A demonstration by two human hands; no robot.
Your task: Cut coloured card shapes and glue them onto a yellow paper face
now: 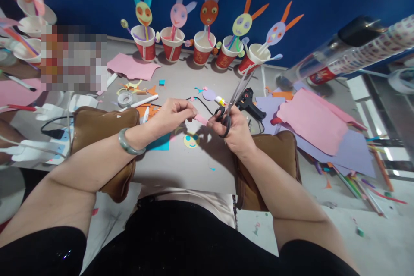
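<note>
My left hand [176,115] pinches one end of a small pink paper piece [202,119] over the table. The other end of the paper meets the fingertips of my right hand [235,129]. Black-handled scissors [237,95] are held in that right hand, their blades pointing up and away from me. Below the hands lies a yellow paper face [191,140] with blue eyes and a smile. Beside my left wrist, a blue paper sheet [160,143] lies partly covered. A black glue gun [251,104] rests just beyond my right hand.
Several red paper cups [203,54] with paper rabbit heads stand along the blue wall. Pink paper [313,120] and purple sheets [354,155] are piled at the right. A tape roll [125,98] lies left of centre. Brown cushions [103,127] sit under both forearms. White plugs [35,151] and cables are at left.
</note>
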